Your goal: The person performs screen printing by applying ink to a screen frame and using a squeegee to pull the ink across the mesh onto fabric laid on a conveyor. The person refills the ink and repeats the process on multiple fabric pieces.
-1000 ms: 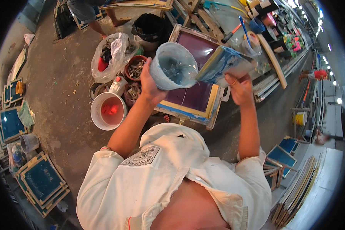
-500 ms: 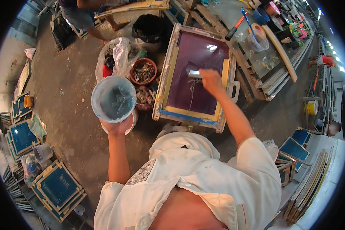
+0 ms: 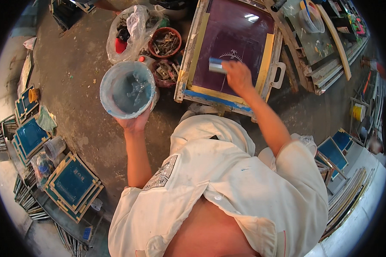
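The wooden-framed printing screen (image 3: 218, 32) lay in front of the person, its purple mesh facing up. It looked stiff and awkward rather than truly heavy; the taut mesh was probably its fragile part, so the taped wooden rails seemed the place to grip. The plastic bucket (image 3: 106, 92) hung left of the screen, with blue-grey paste (image 3: 131, 96) inside. Its wall likely gave a little, its weight sat low, and the smeared rim promised to be slippery; a grip under the base looked safest. The left hand (image 3: 135, 122) cupped that lower part, most of its fingers hidden. The right hand (image 3: 239, 77) was closed on one end of a flat scraper (image 3: 217, 65) over the mesh; whether its edge touched could not be told. The scraper appeared light and stiff, best held clear of its working edge.

Around them spread a stained concrete floor (image 3: 81, 47). A paint-flecked tabletop (image 3: 317, 47) stood at the upper right, teal screens (image 3: 75, 180) were stacked at the lower left, and a clear plastic bag (image 3: 135, 25) sat beside a reddish bowl (image 3: 164, 55) of scraps.
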`<action>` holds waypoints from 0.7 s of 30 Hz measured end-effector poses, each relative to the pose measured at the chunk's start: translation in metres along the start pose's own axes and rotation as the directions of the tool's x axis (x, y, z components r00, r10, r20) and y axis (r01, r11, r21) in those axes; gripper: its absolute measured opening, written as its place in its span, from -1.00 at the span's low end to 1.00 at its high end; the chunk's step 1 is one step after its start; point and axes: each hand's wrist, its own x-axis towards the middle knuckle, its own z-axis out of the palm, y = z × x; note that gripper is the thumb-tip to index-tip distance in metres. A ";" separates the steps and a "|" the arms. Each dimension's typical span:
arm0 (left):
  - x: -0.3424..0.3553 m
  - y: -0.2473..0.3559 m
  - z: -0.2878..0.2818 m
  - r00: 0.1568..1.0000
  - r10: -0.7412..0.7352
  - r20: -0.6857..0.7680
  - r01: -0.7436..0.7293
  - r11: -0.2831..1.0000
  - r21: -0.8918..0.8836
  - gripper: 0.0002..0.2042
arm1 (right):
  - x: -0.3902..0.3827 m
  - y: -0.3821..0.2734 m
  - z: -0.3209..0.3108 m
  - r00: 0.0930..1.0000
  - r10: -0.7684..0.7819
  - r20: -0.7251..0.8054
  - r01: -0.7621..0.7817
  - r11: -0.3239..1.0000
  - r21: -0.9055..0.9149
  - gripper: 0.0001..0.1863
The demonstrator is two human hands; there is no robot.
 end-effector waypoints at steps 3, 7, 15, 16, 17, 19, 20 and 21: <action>0.003 -0.009 0.016 0.998 0.014 -0.062 -0.015 1.000 -0.019 -0.32 | -0.054 -0.039 -0.005 1.000 0.002 0.011 -0.002 1.000 0.021 -0.57; 0.009 -0.010 0.012 0.995 0.057 -0.086 -0.054 0.998 0.027 -0.26 | -0.063 -0.062 -0.017 0.969 0.134 0.208 -0.163 0.978 0.132 -0.55; 0.001 -0.004 0.004 1.000 0.012 0.026 -0.014 0.997 0.081 -0.32 | 0.004 -0.027 -0.003 0.817 0.043 0.574 -0.245 0.929 0.279 -0.62; -0.002 -0.006 0.006 0.999 0.018 0.032 -0.020 0.997 0.070 -0.34 | 0.012 -0.023 -0.001 0.789 0.022 0.614 -0.252 0.923 0.290 -0.61; -0.006 -0.009 0.009 0.999 0.020 0.039 -0.023 0.998 0.059 -0.37 | 0.018 -0.017 0.002 0.779 -0.018 0.626 -0.247 0.910 0.333 -0.58; -0.009 -0.010 0.009 0.997 0.009 0.071 -0.011 0.999 0.038 -0.40 | 0.025 -0.002 0.016 0.759 -0.096 0.644 -0.237 0.881 0.410 -0.53; -0.008 -0.010 0.002 0.995 -0.013 0.095 0.010 0.999 0.032 -0.40 | 0.032 0.005 0.021 0.702 -0.119 0.702 -0.270 0.868 0.418 -0.50; -0.007 -0.011 -0.003 0.992 -0.038 0.119 0.035 0.999 0.028 -0.41 | 0.041 0.012 0.026 0.641 -0.141 0.754 -0.307 0.853 0.421 -0.48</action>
